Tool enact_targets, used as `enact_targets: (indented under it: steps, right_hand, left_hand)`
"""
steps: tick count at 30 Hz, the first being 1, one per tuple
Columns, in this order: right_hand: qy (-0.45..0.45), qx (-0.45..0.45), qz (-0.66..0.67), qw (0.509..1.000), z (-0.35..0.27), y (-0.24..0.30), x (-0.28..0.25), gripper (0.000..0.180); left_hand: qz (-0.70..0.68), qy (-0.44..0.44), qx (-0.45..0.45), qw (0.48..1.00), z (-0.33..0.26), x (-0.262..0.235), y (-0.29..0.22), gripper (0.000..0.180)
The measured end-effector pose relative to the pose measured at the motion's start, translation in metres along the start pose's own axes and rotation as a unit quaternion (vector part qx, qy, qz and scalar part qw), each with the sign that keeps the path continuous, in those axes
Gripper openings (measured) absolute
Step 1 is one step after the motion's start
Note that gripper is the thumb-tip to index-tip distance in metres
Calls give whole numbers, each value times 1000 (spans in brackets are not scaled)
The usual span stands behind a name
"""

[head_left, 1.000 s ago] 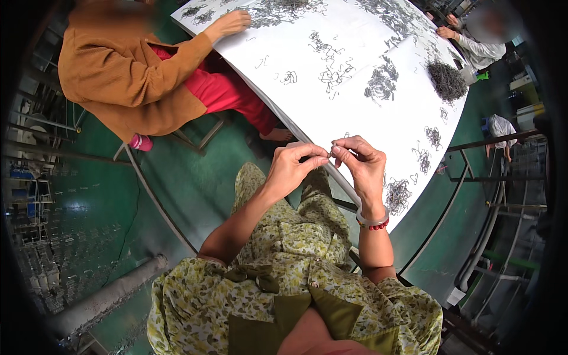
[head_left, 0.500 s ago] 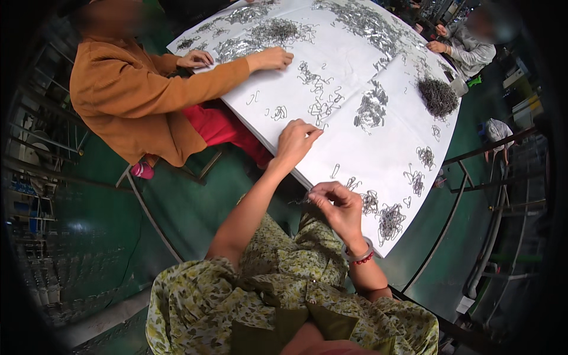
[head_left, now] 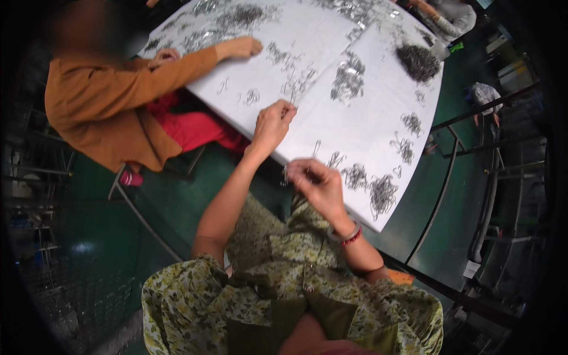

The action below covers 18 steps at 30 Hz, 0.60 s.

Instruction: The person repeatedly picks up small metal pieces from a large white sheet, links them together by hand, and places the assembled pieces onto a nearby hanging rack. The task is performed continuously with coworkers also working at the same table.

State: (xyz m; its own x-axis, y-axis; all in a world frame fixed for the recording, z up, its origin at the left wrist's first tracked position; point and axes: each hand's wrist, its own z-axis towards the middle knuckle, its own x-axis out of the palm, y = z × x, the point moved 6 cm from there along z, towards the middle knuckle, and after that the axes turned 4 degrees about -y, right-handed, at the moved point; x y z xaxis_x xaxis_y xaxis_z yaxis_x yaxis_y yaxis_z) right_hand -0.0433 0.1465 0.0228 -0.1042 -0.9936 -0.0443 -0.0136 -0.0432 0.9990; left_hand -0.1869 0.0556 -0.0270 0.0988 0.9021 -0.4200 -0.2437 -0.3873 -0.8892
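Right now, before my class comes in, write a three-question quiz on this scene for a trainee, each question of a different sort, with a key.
1. On which side is the hand that the camera wearer reaches farther out over the white table?
2. True or false: the red bead bracelet is on the wearer's right wrist.
3. At its fingertips, the right hand has: A) a cup; B) thin bent wire; C) scissors.

Key:
1. The left: the left hand is farther out.
2. True.
3. B.
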Motion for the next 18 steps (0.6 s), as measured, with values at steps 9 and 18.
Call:
enact_targets:
  steps: [9, 18]
  right_hand:
    - [-79, -14, 40, 996, -1, 4, 2, 17]
    - [-70, -97, -9, 993, -4, 16, 8, 14]
  left_hand:
    - [-341, 28, -74, 937, -103, -63, -62, 11]
    - [-234, -92, 8, 968, -114, -63, -62, 11]
